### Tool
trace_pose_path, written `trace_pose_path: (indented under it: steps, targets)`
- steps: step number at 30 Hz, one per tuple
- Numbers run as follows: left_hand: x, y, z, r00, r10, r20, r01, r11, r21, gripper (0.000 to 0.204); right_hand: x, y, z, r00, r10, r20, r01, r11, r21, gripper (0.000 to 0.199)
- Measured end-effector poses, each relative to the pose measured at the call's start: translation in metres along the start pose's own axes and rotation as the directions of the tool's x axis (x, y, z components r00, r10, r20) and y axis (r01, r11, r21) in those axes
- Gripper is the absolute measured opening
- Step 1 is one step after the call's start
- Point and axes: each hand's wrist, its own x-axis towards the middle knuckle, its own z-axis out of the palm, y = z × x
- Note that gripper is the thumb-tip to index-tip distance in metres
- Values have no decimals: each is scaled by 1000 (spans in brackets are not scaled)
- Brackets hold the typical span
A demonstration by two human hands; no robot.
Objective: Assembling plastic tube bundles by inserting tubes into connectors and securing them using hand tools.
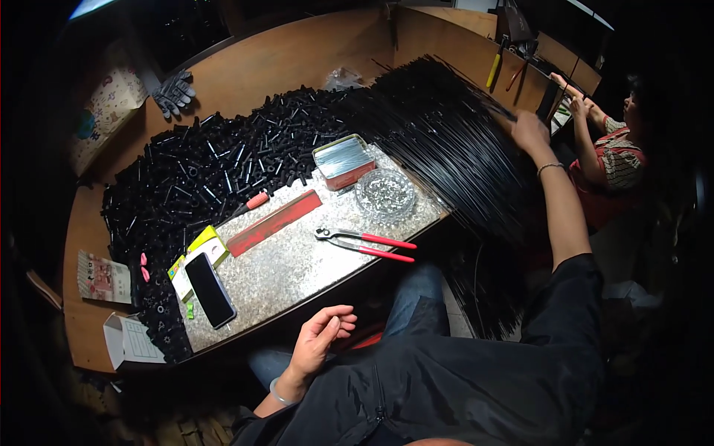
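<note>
At the far right, my right hand (530,134) is closed around the end of a thin black rod (504,114), slightly blurred, over a large heap of long black rods (446,126). My left hand (321,338) hovers in front of the bench edge, fingers loosely curled, with nothing visible in it. Nearest to it on the speckled worktop (286,275) lie red-handled pincers (368,244). Behind them stand a clear glass dish (384,195) of small metal pieces and an open tin (343,160) holding thin silvery wires or pins. A red bar (274,221) lies beside these.
Short black tubes (216,163) pile up behind the worktop. A phone (210,290), small yellow-green boxes (208,245) and a red-handled tool (256,201) lie at left. A grey glove (174,94) rests by the back board. Another person (613,160) works at far right.
</note>
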Motion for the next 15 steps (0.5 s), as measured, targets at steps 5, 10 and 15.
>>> trace_pose_path:
  steps: [5, 10, 15]
  targets:
    - [-2, 0, -4, 1000, 2, 8, -2, 1000, 12, 32, -9, -1, -58, 987, -75, -145, 81, 996, 29, 24]
    - [14, 20, -4, 993, 109, 41, -115, 968, 223, 34, -18, -19, -89, 938, -261, -227, 298, 943, 146, 22]
    - [74, 87, 9, 759, 640, 118, -525, 494, 693, 87, -62, -70, -116, 822, -516, -241, 567, 786, 248, 13]
